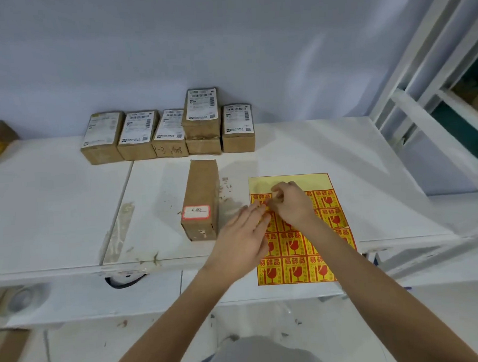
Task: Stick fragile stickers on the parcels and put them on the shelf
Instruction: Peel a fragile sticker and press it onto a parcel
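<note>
So the sticker sheet (297, 266) stays put, my flat left hand (242, 236) presses it while my right hand (290, 205) pinches one sticker's corner.

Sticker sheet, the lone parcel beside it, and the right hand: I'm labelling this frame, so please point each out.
sticker sheet (295, 269), head view, on a printed sticker in its bottom row.
lone parcel (202, 188), head view, on its brown top face.
right hand (291, 203), head view, on the back of the hand.
</note>
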Demonstrator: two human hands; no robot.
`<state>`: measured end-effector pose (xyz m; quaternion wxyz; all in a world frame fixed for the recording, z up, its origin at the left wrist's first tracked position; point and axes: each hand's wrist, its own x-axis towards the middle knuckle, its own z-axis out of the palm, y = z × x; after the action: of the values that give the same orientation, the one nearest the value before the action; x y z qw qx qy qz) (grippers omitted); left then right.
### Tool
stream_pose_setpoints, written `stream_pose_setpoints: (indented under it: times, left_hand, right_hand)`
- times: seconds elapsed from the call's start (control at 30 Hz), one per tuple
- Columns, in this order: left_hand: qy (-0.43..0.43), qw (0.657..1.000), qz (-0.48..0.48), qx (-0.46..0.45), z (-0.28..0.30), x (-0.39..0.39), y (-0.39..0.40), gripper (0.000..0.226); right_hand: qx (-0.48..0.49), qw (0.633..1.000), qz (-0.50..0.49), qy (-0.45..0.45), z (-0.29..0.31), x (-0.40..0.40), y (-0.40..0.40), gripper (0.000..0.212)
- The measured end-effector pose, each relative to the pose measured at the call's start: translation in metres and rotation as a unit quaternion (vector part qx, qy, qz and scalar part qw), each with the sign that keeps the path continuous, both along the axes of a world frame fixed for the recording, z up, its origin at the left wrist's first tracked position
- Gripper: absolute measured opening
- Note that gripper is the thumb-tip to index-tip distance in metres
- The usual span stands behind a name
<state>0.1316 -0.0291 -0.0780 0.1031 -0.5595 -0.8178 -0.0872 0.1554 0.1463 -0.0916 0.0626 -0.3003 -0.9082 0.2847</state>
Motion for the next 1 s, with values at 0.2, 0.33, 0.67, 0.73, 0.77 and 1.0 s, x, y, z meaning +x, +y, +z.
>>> stream_pose_setpoints:
  times: [0.2,0.33,0.67,0.73,0.77,1.0]
  left_hand:
    - [-0.044,0.998,0.033,-0.038,-0.037,0.001,0.013,0.051]
    - [-0.058,0.998,0.027,-0.011,-0.043,0.0,0.012,0.05]
    - [-0.065,0.997,0.037,0.036,-0.046,0.002,0.011,0.047]
    - [-0.055,0.997,0.036,0.043,-0.047,0.002,0.011,0.047]
    - [-0.051,0.997,0.035,0.045,-0.047,0.002,0.011,0.047]
    - [-0.028,0.998,0.039,0.048,-0.05,0.001,0.012,0.048]
  right_hand:
    - [-0.007,1.0,-0.009,0.023,-0.003,0.0,-0.001,0.03]
    - [-0.023,0.999,-0.026,0.034,-0.005,0.0,0.0,0.024]
    - [-0.02,0.998,-0.04,0.051,-0.006,-0.001,-0.001,0.009]
    - [-0.017,0.997,-0.036,0.065,-0.008,0.0,-0.001,0.009]
    - [-0.017,0.996,-0.036,0.078,-0.009,0.0,-0.001,0.01]
    - [-0.075,0.985,-0.006,0.158,-0.014,0.011,0.002,0.009]
